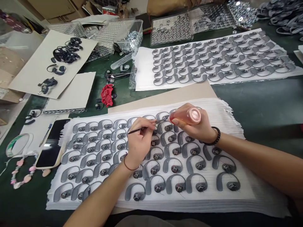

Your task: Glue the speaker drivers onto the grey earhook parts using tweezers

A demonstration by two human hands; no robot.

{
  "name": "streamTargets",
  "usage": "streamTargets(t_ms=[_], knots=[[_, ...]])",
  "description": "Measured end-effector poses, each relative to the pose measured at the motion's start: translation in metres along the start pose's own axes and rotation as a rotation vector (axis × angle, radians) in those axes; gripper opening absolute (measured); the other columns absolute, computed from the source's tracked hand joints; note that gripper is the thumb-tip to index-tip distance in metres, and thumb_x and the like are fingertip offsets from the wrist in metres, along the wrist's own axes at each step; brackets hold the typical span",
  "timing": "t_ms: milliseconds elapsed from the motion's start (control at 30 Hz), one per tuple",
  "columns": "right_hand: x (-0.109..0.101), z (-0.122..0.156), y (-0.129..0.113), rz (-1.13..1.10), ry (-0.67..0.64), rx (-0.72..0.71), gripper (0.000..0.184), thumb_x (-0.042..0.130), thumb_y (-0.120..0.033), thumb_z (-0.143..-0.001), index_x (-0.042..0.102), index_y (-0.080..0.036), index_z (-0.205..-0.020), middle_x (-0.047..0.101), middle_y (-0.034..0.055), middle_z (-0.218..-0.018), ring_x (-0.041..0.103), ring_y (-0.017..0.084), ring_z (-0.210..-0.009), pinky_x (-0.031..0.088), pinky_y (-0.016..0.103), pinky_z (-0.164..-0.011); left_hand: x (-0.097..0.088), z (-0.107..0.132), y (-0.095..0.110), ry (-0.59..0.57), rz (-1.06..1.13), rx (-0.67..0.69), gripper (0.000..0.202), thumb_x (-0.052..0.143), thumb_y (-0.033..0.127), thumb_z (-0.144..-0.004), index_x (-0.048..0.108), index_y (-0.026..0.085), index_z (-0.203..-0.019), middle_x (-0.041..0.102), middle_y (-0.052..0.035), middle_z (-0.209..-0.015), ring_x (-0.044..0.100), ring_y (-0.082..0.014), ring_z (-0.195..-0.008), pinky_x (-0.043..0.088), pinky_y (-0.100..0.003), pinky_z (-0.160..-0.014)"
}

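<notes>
Pointing left, the pink bottle slants base-up in the right hand.

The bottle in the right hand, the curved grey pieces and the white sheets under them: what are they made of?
The bottle looks like smooth plastic, judging by its reddish, seemingly translucent wall. The grey pieces seem moulded, in an even grey; plastic or rubber, I can't say which. The white sheets are perhaps thin foam, as their soft, stacked, ragged edges suggest.
</notes>
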State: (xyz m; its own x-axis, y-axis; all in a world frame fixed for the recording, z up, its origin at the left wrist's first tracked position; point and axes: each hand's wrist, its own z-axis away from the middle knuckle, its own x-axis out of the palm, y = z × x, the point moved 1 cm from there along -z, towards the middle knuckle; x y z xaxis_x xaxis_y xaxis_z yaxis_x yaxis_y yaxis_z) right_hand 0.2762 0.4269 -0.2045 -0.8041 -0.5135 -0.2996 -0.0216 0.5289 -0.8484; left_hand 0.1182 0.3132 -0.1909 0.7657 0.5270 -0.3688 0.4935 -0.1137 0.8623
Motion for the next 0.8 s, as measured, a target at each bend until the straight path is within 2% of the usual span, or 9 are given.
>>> streamTargets(t_ms=[200,467,800], knots=[[-0.0020,-0.0010,-0.0023,0.027,0.047,0.031,0.013,0.064,-0.028,-0.080,0.063,-0.015,-0.076,0.063,0.0044,-0.077,0.061,0.016,-0.068,0.050,0.029,-0.063,0.0006,-0.0001,-0.0006,0.001,0.014,0.008,0.018,0.056,0.002,-0.076,0.056,0.018,-0.067,0.059,0.0005,-0.076,0.063,-0.0134,-0.084,0.051,-0.025,-0.074],[-0.0024,-0.0010,-0.0013,0.006,0.056,0.082,0.015,0.063,-0.030,-0.082,0.062,-0.016,-0.078,0.062,0.0049,-0.082,0.060,0.016,-0.071,0.049,0.029,-0.065,0.0000,-0.0003,-0.0022,-0.004,0.023,-0.002,0.017,0.055,0.004,-0.077,0.056,0.018,-0.067,0.059,-0.0002,-0.077,0.063,-0.0145,-0.085,0.052,-0.027,-0.074],[-0.0031,-0.0028,-0.0007,0.002,0.090,0.064,0.012,0.064,-0.027,-0.082,0.063,-0.016,-0.077,0.062,0.0045,-0.080,0.059,0.016,-0.072,0.047,0.029,-0.065,-0.0001,0.0003,-0.0013,-0.006,-0.018,0.037,0.020,0.054,0.000,-0.075,0.056,0.018,-0.068,0.060,0.0000,-0.077,0.063,-0.0135,-0.084,0.051,-0.026,-0.073]])
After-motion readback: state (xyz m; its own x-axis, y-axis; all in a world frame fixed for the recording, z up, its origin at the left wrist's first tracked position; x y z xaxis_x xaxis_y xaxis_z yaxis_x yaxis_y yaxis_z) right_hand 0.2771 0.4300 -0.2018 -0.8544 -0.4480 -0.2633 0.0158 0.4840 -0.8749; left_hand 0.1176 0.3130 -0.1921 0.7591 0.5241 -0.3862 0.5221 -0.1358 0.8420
